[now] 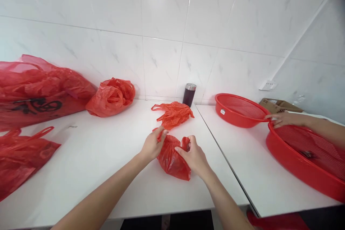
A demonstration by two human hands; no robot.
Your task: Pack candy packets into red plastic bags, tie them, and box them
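Observation:
In the middle of the white table [129, 172] sits a small red plastic bag [172, 158], bunched at the top, its contents hidden. My left hand [155, 143] pinches the bag's upper left part. On the other side, my right hand [192, 151] grips the upper right part between thumb and fingers. Just behind them lies a crumpled red bag [175, 113] with its handles spread. Beyond that, a dark flask [189, 95] with a silver lid stands by the wall.
On the left are a large red bag [48, 93] with black lettering, a rolled red bag [111, 97] and another handled bag [24, 161]. At right stand two red sieve baskets [237, 115], [299, 161]; another person's hand [283, 118] reaches over them. A cardboard box [277, 106] lies behind.

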